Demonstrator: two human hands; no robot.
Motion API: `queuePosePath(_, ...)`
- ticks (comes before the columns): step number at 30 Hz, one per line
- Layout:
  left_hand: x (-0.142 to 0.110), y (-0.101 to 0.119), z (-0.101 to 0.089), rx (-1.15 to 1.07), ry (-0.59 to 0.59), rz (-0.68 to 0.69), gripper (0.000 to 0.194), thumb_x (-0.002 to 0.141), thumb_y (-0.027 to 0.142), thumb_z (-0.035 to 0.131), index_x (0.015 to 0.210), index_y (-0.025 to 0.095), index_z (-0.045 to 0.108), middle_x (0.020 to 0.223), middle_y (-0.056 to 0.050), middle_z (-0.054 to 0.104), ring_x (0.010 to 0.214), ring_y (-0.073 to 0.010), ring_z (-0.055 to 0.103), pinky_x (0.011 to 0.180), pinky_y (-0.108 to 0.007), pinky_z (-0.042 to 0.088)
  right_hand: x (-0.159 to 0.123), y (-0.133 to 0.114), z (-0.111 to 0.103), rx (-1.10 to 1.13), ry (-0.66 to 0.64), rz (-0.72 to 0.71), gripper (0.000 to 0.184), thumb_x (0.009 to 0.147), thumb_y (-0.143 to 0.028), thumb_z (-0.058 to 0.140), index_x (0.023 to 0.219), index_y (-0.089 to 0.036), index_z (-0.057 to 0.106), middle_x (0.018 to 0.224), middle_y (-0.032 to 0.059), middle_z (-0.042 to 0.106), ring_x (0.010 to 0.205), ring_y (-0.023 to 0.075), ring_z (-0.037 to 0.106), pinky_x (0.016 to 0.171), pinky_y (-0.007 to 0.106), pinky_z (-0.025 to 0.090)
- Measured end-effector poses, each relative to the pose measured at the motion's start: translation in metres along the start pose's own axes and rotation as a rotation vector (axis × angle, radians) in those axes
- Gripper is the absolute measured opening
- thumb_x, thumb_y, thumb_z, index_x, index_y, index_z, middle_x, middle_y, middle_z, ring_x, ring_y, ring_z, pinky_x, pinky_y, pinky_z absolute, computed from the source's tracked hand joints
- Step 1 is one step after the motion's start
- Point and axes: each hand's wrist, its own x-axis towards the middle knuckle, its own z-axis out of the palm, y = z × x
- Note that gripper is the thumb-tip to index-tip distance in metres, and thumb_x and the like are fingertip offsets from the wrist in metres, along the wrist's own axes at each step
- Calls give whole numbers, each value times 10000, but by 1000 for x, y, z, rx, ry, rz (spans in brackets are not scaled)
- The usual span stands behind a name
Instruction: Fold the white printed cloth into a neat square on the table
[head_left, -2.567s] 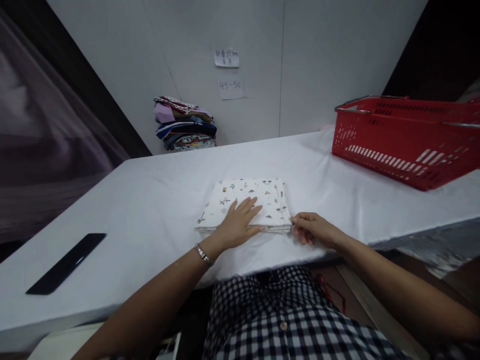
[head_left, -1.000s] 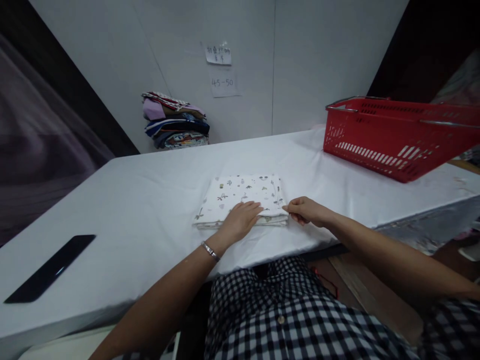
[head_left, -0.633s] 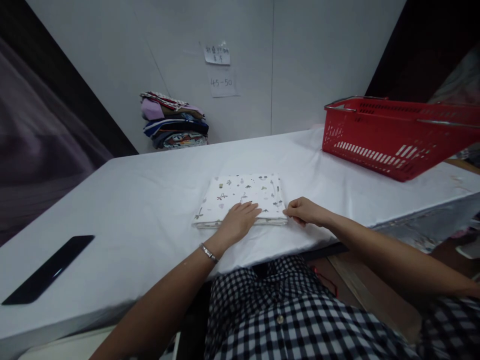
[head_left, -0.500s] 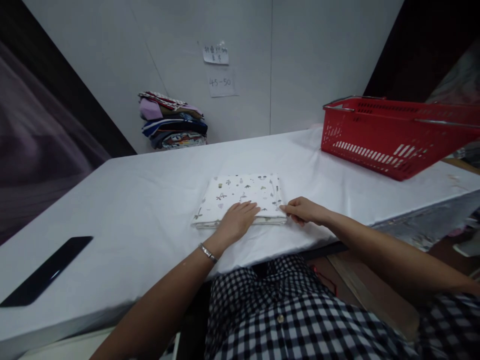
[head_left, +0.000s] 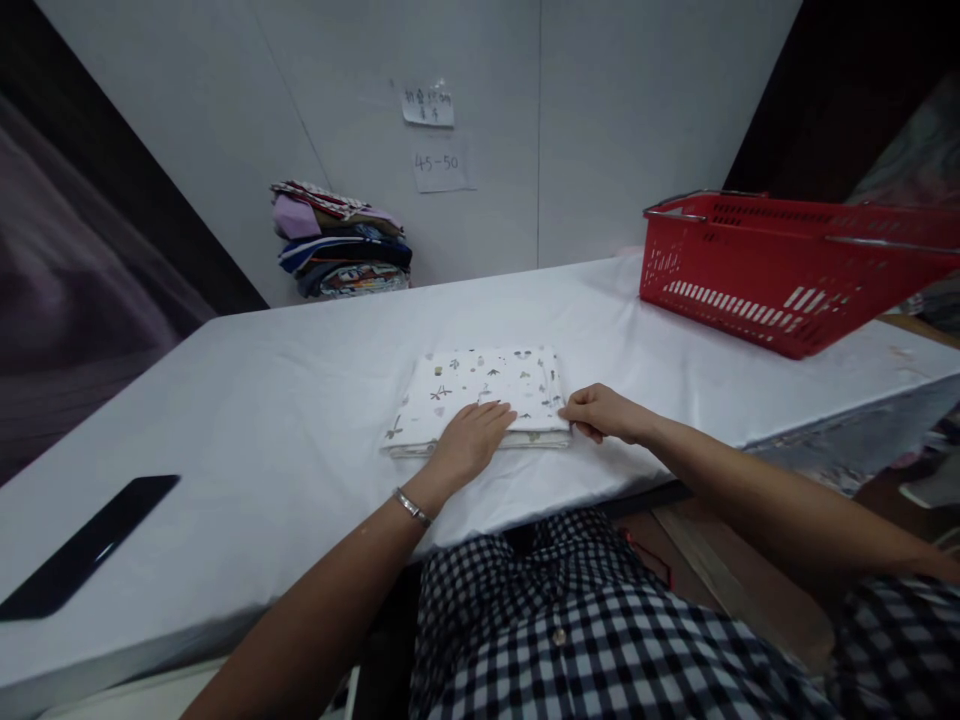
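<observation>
A white cloth (head_left: 465,385) printed with small plants and leaves lies folded into a flat, layered rectangle on the white-covered table in front of me. Across its near edge rests my left hand (head_left: 474,435), palm down with the fingers stretched out flat on the top layer. At the near right corner, my right hand (head_left: 600,412) pinches the cloth's edge between thumb and forefinger, its other fingers curled under. A silver bracelet (head_left: 412,507) sits on my left wrist.
A red plastic basket (head_left: 750,285) with metal handles stands at the table's right. Folded clothes (head_left: 345,245) are piled against the back wall. A flat black panel (head_left: 90,550) lies at the left. Two paper notes (head_left: 439,165) hang on the wall. The table's near edge (head_left: 517,520) touches my body.
Almost nothing differs. My right hand's fingers have closed slightly more at the cloth's corner, and the view has shifted a little. The left hand keeps its place on the cloth.
</observation>
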Motion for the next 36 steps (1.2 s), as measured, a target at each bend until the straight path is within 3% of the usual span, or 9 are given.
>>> queuePosePath(7, -2, -1, 2, -1, -42, 53, 358, 939, 278, 312, 1259, 259, 470, 1332, -10, 482, 1232, -184, 412, 1015, -382, 309, 0, 18, 9, 60, -36, 113, 366, 767, -398, 598, 512, -187, 442, 398, -40, 447, 309, 47, 372, 322, 197, 193)
queuePosePath(15, 0, 4, -3, -35, -29, 21, 382, 917, 247, 341, 1293, 236, 409, 1332, -22, 479, 1217, -185, 426, 1009, -381, 336, 0, 20, 6, -34, -56, 177, 420, 765, -565, 558, 590, -186, 507, 503, 35, 571, 344, 75, 427, 322, 219, 227)
queuePosePath(19, -2, 4, -4, -77, 25, -11, 443, 883, 245, 398, 1321, 195, 357, 1325, -70, 479, 1201, -197, 442, 998, -374, 362, -1, 18, 8, -4, -71, 157, 426, 748, -550, 590, 553, -190, 470, 463, 11, 527, 341, 68, 408, 320, 219, 205)
queuePosePath(24, -6, 4, -5, -103, 49, 18, 392, 895, 312, 408, 1269, 194, 410, 1262, -66, 530, 1171, -199, 463, 991, -381, 369, -1, 12, 7, 92, -44, 162, 387, 746, -475, 620, 551, -188, 448, 442, -17, 496, 332, 57, 406, 316, 206, 191)
queuePosePath(30, 11, 28, -12, -47, 71, 47, 506, 849, 435, 490, 1289, 206, 387, 1334, -77, 461, 1227, -233, 404, 1021, -425, 308, 2, 7, 9, 159, -18, 117, 380, 742, -426, 634, 535, -190, 419, 411, -40, 465, 321, 51, 389, 317, 200, 196)
queuePosePath(36, 35, 52, -7, -81, 76, 42, 324, 863, 220, 446, 1182, 162, 463, 1129, -73, 600, 1032, -188, 543, 866, -335, 423, -3, 8, 10, 302, -22, 92, 397, 781, -513, 569, 587, -183, 466, 469, -26, 510, 339, 43, 396, 316, 194, 196)
